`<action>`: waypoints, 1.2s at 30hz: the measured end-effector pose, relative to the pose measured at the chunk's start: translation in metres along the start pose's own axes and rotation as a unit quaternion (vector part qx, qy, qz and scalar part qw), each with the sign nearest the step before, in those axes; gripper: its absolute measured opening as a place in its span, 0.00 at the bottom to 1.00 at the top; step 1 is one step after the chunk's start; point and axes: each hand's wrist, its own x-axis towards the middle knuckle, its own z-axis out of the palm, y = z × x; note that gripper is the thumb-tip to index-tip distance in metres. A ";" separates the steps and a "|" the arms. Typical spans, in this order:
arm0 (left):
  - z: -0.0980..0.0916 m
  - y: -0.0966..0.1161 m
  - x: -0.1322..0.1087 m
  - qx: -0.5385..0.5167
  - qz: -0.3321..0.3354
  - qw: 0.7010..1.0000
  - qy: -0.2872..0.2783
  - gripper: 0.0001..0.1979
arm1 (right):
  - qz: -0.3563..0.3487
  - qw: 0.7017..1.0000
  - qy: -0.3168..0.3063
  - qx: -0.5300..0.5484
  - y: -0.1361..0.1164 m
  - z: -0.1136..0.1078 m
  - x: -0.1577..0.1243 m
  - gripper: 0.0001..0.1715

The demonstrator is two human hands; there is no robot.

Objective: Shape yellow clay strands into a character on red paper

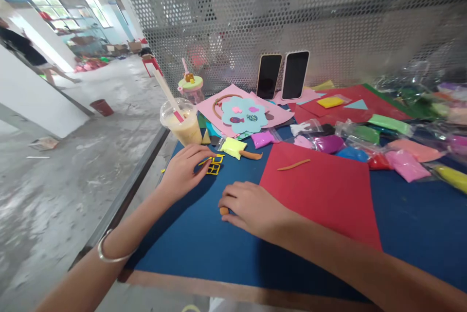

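My left hand (186, 168) is at the left of the blue tabletop, its thumb and fingers curved with a gap between them. Beside its fingertips is a small yellow grid-shaped piece (213, 169), partly hidden by the hand. Lower and to the right, my right hand (251, 207) has its fingers closed around a small orange-brown clay ball (224, 211) near the table surface. A thin orange-brown clay strip (294, 165) lies on the red paper (321, 195). Another curved brown clay piece (251, 155) touches a yellow clay packet (233, 147).
A drink cup with a straw (182, 124) stands at the table's left edge, close behind my left hand. Two phones (295, 76) lean on the perforated metal panel (226, 20). Decorated pink paper (204, 107) and several bagged clays (406, 163) lie at the back and right.
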 end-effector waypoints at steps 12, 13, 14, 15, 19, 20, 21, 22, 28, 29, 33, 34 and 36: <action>-0.008 0.110 0.026 -0.088 0.104 0.990 0.035 0.15 | 0.125 0.752 0.203 0.614 -0.014 -0.016 -0.036 0.13; -0.003 0.115 0.032 -0.090 0.112 0.989 0.028 0.15 | 0.136 0.739 0.210 0.626 -0.013 -0.017 -0.042 0.14; 0.002 0.119 0.037 -0.095 0.115 0.988 0.024 0.15 | 0.143 0.725 0.218 0.637 -0.010 -0.017 -0.047 0.14; 0.007 0.123 0.042 -0.107 0.115 0.987 0.025 0.14 | 0.148 0.713 0.227 0.646 -0.005 -0.018 -0.053 0.15; 0.033 0.128 0.062 -0.169 0.069 0.982 0.055 0.15 | 0.167 0.733 0.286 0.594 0.026 -0.026 -0.082 0.18; 0.041 0.127 0.068 -0.168 0.046 0.983 0.052 0.15 | 0.176 0.759 0.307 0.546 0.034 -0.029 -0.091 0.17; 0.050 0.124 0.073 -0.157 0.023 0.987 0.040 0.13 | 0.187 0.792 0.324 0.482 0.042 -0.032 -0.101 0.16; 0.059 0.121 0.078 -0.136 0.001 0.991 0.015 0.11 | 0.198 0.830 0.331 0.403 0.047 -0.034 -0.112 0.15; 0.099 0.106 0.090 -0.072 -0.012 0.994 -0.080 0.10 | 0.174 0.949 0.253 0.075 0.056 -0.022 -0.163 0.10; 0.102 0.106 0.090 -0.067 -0.009 0.994 -0.084 0.10 | 0.172 0.954 0.236 0.065 0.055 -0.018 -0.167 0.11; 0.110 0.107 0.094 -0.055 0.001 0.994 -0.094 0.08 | 0.190 0.962 0.192 0.049 0.051 -0.007 -0.175 0.12; 0.111 0.107 0.095 -0.054 0.004 0.994 -0.095 0.08 | 0.188 0.963 0.186 0.050 0.050 -0.006 -0.175 0.13; 0.112 0.106 0.097 -0.054 0.014 0.994 -0.099 0.07 | 0.175 0.967 0.175 0.059 0.046 -0.006 -0.177 0.13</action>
